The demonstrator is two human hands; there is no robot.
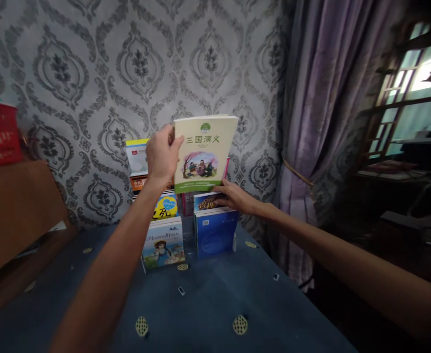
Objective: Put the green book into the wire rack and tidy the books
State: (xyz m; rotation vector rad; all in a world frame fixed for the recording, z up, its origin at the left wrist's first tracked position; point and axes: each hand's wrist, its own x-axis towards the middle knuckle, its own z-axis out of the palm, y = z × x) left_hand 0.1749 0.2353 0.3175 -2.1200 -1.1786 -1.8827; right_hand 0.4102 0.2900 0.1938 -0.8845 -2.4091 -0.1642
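Nearest, one dark blue tablecloth (200, 314), printed with pale seed-pod motifs, covering the tabletop. On it, two upright rows of books side by side, a narrow gap between. Left row, front: one illustrated book (165, 247), cover showing a figure in a straw hat; behind it, one yellow book (167, 208), partly hidden by the left arm. Right row, front: one plain blue book (217, 233); behind it, one dark book with gold lettering (203, 200). Above the right row, one cream book (202, 147), green band at its foot, front cover facing the camera: left hand (163, 153) closed on its upper left edge; right hand (233, 195) at its lower right corner, whether gripping or only touching cannot be told. Farther back in the left row, one white book with a yellow top edge (137, 159). Beyond: grey damask wallpaper (138, 63); at right, one purple curtain (321, 98), tied back.
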